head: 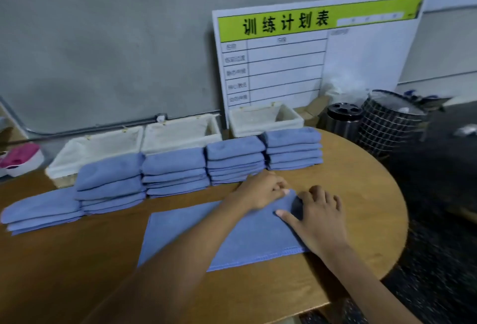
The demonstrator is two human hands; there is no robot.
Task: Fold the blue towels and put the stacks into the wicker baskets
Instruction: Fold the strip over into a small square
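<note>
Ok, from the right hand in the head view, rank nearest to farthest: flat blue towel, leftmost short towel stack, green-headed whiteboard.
1. Flat blue towel, under the right hand.
2. Leftmost short towel stack, far left on the table.
3. Green-headed whiteboard, against the back wall.

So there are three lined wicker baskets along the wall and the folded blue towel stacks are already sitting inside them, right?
Not quite. The head view shows the three wicker baskets along the wall empty; the folded towel stacks sit on the wooden table in front of them, not inside.
</note>
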